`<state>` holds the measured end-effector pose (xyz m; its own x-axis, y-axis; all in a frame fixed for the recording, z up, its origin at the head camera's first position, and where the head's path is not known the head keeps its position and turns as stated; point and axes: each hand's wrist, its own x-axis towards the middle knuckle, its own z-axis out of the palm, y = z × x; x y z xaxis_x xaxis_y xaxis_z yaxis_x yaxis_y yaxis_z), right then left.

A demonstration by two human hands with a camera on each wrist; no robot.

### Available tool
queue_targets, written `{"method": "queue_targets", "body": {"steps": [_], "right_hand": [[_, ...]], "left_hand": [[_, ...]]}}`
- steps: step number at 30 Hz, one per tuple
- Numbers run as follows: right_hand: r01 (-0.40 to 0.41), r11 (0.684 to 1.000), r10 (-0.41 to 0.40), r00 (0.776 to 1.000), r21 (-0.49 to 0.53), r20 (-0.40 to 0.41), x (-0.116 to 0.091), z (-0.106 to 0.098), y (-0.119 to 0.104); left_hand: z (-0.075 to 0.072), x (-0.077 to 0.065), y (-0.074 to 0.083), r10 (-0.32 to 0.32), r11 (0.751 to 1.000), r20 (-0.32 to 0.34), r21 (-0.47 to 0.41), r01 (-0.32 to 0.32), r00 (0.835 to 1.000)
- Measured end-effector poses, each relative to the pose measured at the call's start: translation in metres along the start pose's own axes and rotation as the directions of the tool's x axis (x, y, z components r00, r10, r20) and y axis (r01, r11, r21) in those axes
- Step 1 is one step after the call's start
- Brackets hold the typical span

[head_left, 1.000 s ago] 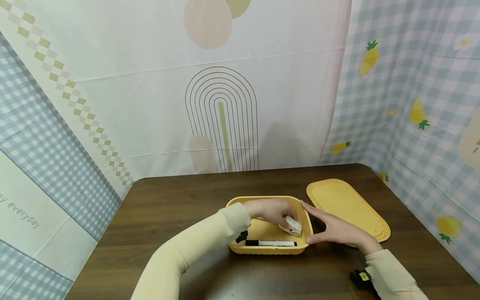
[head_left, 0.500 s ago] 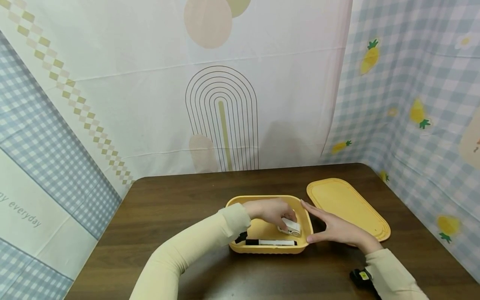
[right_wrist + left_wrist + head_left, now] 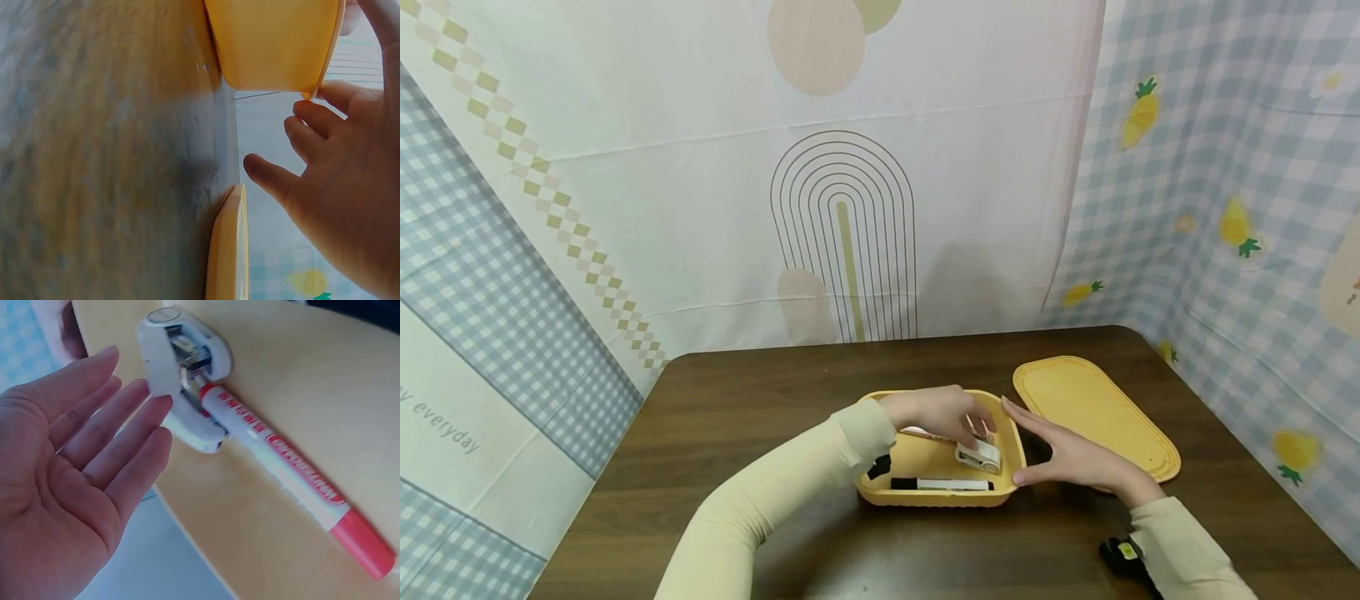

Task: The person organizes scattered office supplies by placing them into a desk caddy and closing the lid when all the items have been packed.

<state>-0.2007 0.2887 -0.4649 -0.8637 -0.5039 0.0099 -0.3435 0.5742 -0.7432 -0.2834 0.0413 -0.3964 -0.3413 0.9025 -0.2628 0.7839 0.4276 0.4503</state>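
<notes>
A white stapler lies at the right end of a shallow yellow box. My left hand hovers just behind it; in the left wrist view its fingers are extended, fingertips right beside the stapler, holding nothing. A red-capped whiteboard marker lies in the box, its tail end at the stapler. Along the box's front wall rests a black-capped marker. My right hand spans the box's right end, thumb and index finger spread to its corners; in the right wrist view a fingertip meets the rim.
A yellow lid lies flat on the dark wooden table, right of the box. Printed cloth hangs behind and along both sides of the table.
My left hand has set the stapler down on the box floor and let go, lifting slightly back and away from it. The right hand stays at the box's right end.
</notes>
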Motion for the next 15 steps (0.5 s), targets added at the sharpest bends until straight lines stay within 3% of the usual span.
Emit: {"method": "queue_targets", "body": {"steps": [9, 15], "right_hand": [[0.003, 1.0, -0.003, 1.0, 0.001, -0.009, 0.001, 0.0, -0.002], [-0.005, 1.0, 0.005, 1.0, 0.015, 0.0, 0.002, 0.0, -0.003]], "left_hand": [[-0.023, -0.011, 0.001, 0.04, 0.999, -0.09, 0.001, -0.04, 0.995], [-0.034, -0.022, 0.0, 0.065, 0.997, -0.167, 0.053, -0.056, 0.984]]}}
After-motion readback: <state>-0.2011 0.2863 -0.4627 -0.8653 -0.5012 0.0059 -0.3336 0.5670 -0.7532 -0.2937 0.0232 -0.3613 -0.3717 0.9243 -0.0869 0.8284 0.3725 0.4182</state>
